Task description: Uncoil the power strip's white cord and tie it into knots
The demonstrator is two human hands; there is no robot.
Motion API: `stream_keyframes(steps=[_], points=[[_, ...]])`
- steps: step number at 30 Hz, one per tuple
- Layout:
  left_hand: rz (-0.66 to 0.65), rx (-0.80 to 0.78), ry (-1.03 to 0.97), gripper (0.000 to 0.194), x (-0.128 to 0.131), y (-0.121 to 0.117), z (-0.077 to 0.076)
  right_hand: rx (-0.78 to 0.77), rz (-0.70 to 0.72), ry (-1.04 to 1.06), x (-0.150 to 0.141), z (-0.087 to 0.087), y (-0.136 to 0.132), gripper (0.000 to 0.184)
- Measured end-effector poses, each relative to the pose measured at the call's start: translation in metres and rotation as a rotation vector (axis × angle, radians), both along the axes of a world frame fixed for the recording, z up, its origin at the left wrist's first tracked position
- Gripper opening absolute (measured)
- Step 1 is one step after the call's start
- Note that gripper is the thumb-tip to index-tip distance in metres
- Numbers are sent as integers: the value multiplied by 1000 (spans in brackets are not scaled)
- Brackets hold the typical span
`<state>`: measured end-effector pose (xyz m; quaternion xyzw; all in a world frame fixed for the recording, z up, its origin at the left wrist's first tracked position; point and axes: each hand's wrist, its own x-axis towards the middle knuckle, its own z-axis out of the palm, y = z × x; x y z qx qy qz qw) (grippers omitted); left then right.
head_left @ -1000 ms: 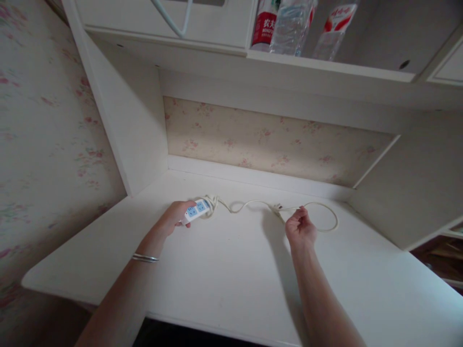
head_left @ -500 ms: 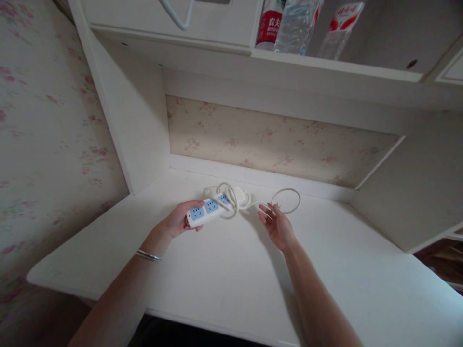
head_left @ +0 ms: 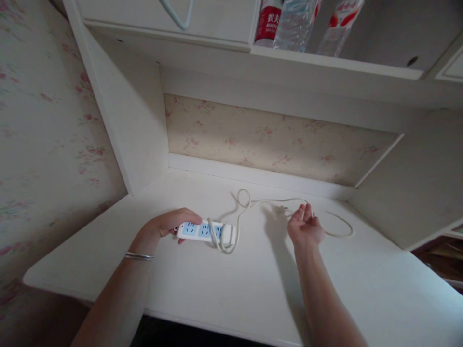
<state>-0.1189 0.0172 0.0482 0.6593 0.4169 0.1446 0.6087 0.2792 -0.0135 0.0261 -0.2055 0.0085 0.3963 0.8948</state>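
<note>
My left hand (head_left: 178, 221) is closed around the left end of a white power strip (head_left: 195, 231) with blue socket faces. A pale cord (head_left: 237, 236) loops over the strip's right end, curls behind it and runs right across the desk. Its far part reaches my right hand (head_left: 306, 226), whose curled fingers hold it near the fingertips. Past that hand the cord makes a wide loop on the right. A small plug with prongs (head_left: 284, 209) shows just left of my right fingers.
The white desk (head_left: 231, 289) has side panels and a low back ledge. Overhead, a shelf (head_left: 336, 60) holds several plastic bottles, among them a red-labelled bottle (head_left: 268, 21). A light-blue hanger-like piece (head_left: 177, 14) hangs at the upper left. Floral wallpaper (head_left: 47, 144) covers the left wall.
My right hand has moved right, drawing the cord out from the bundle by the strip. My left hand has brought the power strip slightly nearer and left, turning it more level.
</note>
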Motion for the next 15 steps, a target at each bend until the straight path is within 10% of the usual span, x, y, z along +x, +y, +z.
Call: stream_keyframes(steps=[9, 15], points=[[790, 341, -175, 37, 16, 19, -6, -193, 115, -163, 3, -11, 7, 14], [583, 25, -603, 31, 19, 6, 2, -302, 562, -472, -47, -13, 7, 4]])
